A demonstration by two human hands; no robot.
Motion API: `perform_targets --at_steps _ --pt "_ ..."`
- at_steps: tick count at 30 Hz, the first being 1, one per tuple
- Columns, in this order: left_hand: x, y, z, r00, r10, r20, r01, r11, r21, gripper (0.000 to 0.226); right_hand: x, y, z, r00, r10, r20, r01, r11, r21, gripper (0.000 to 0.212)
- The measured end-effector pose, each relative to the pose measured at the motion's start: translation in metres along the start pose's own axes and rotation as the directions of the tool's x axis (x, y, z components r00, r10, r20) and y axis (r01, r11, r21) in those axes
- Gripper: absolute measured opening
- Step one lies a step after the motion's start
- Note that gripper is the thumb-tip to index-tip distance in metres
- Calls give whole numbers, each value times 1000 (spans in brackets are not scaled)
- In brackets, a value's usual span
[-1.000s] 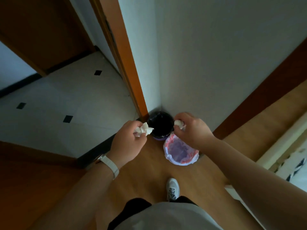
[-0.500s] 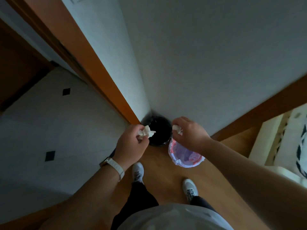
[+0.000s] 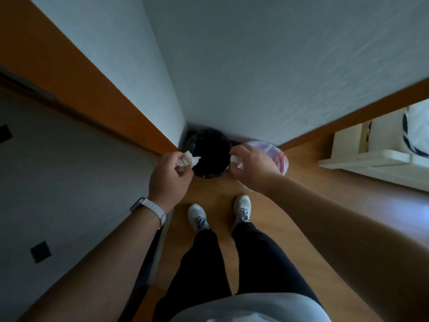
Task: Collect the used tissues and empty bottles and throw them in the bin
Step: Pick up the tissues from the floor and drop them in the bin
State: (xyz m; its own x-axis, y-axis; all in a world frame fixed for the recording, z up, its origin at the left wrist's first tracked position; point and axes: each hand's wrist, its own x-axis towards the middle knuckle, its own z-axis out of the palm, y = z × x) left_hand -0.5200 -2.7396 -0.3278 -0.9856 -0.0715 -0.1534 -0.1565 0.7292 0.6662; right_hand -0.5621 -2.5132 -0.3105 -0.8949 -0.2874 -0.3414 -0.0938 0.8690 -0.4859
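Note:
A bin lined with a black bag (image 3: 210, 151) stands in the wall corner on the wooden floor. My left hand (image 3: 169, 180) pinches a crumpled white tissue (image 3: 188, 159) over the bin's left rim. My right hand (image 3: 251, 169) grips a smaller white tissue wad (image 3: 235, 159) at the bin's right rim. Right of the black bin sits a second bin with a pink-white liner (image 3: 279, 154), partly hidden behind my right hand. No bottles are in view.
White walls meet in a corner just behind the bins. An orange door frame (image 3: 76, 75) runs along the left, with grey tiled floor (image 3: 69, 182) beyond it. White furniture (image 3: 376, 163) stands at the right. My two white shoes (image 3: 197, 217) stand close to the bins.
I have stepped closer, so both feet now stand just before the bins. Both hands, still holding their tissues, have shifted over the black bin's rims.

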Motion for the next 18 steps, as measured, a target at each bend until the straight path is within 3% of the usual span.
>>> perform_targets --at_steps 10,18 --pt "44 -114 143 985 -156 77 158 987 -26 22 86 98 143 997 73 15 -74 994 75 31" --pt "88 -217 279 980 -171 104 164 984 72 21 146 182 295 998 53 38 -56 995 80 30"
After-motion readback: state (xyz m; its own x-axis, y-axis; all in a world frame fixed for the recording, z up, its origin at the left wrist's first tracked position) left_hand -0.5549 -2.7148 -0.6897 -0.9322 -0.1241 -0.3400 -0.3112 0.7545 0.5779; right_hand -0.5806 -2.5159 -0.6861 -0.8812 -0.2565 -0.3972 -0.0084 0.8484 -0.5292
